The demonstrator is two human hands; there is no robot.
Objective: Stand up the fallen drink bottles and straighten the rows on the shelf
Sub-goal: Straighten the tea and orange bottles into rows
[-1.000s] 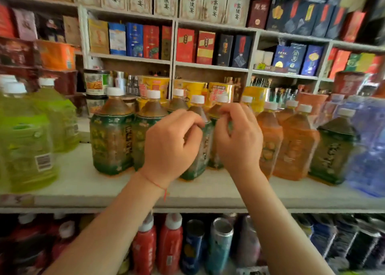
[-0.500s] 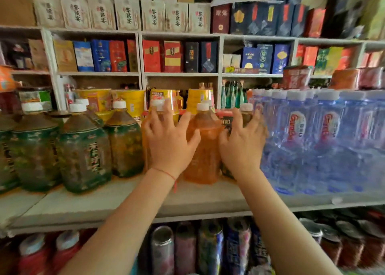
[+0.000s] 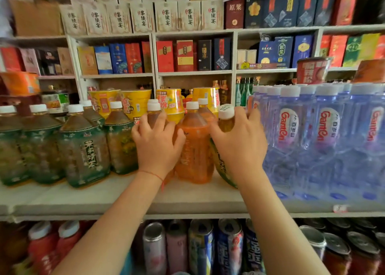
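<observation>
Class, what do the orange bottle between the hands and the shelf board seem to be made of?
Orange bottle: probably clear plastic, since the orange drink shows through; white cap, likely plastic. Shelf board: looks like pale painted wood or laminate with a matte, slightly worn finish; hard to tell which.

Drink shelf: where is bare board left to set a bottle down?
Bare shelf board runs along the front edge, before the green tea bottles and around both wrists. Behind, it is crowded: left hand, orange bottle, right hand and water bottles stand packed.

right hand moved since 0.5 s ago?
Yes. The right hand has slid up the green-labelled bottle, which tilts left; its fingers now curl by the white cap beside the water bottles.
</observation>
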